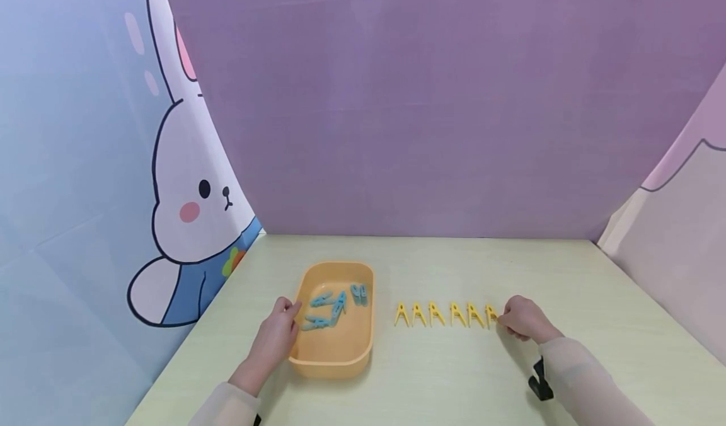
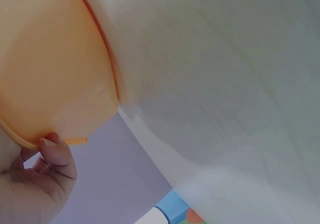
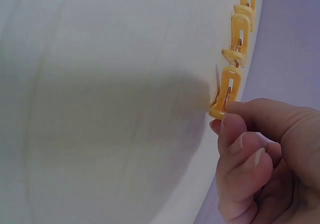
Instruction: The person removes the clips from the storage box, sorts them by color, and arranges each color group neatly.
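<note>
My left hand (image 1: 276, 336) grips the left rim of a yellow-orange plastic basin (image 1: 334, 370), with thumb and fingers pinching the edge in the left wrist view. Several blue clothespins (image 1: 338, 306) lie inside the basin. To its right, several yellow clothespins (image 1: 435, 313) stand in a row on the table, legs toward me. At the right end of that row, my right hand (image 1: 524, 319) pinches the last yellow clothespin (image 3: 228, 92) between thumb and index finger. The other fingers of that hand are curled, as the right wrist view shows.
The pale green-white table (image 1: 442, 382) ends at a purple backdrop (image 1: 442, 111). On the left is a blue panel with a cartoon rabbit (image 1: 193, 161); a pale panel (image 1: 680, 237) stands on the right. A black strap (image 1: 541, 382) hangs at the right wrist.
</note>
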{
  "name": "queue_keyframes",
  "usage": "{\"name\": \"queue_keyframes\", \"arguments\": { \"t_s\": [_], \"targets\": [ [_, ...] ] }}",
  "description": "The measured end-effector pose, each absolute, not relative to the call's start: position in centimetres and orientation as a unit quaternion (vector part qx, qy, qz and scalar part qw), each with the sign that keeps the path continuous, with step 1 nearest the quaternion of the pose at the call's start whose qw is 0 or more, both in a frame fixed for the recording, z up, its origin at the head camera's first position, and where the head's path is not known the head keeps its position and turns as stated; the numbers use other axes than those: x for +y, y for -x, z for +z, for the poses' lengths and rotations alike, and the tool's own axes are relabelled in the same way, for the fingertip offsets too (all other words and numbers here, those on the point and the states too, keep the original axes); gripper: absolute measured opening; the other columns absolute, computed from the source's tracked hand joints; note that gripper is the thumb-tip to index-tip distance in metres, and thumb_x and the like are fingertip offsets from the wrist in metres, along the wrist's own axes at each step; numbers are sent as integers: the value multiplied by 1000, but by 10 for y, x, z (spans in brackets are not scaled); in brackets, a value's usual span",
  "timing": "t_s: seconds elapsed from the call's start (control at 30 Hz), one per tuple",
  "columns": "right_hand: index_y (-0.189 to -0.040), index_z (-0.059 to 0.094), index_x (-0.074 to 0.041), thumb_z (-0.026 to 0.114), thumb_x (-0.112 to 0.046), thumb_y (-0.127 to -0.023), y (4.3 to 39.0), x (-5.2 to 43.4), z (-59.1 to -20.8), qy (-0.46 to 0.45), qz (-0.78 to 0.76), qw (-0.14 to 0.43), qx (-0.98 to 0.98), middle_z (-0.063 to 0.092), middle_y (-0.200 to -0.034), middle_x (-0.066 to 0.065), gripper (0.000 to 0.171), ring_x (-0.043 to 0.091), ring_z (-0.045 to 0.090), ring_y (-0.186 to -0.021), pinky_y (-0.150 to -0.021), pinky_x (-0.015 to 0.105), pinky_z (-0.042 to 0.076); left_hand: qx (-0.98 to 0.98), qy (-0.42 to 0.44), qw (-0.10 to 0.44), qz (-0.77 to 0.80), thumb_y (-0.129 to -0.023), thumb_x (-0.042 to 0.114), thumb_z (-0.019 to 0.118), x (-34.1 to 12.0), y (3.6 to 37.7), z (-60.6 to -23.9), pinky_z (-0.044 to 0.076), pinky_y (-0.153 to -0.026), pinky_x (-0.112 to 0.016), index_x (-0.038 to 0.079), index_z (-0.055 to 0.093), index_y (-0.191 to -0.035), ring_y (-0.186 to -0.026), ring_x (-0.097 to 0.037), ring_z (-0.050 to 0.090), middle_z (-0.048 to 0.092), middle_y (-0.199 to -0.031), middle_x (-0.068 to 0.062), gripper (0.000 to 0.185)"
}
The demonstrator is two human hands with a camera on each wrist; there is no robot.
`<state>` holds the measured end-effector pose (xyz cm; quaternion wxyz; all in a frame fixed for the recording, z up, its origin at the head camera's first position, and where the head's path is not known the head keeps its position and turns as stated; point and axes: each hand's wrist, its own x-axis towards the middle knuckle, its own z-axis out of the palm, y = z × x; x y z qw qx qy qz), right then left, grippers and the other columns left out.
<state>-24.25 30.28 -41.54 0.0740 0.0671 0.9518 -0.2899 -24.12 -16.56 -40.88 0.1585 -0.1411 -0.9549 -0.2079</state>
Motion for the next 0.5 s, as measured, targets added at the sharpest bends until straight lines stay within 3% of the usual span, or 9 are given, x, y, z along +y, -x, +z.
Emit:
{"name": "queue_keyframes", "arguments": {
  "t_s": [0.5],
  "targets": [
    [-70, 56, -3, 58, -12, -85, 243, 301, -407, -81, -282, 73, 953, 52, -55, 4, 17, 11, 43, -45, -45, 24, 40, -952, 148, 158, -215, -81, -7, 58, -168, 245, -411, 35, -46, -21, -13, 54, -119, -56, -10, 38, 42, -93, -8, 38]
  ]
}}
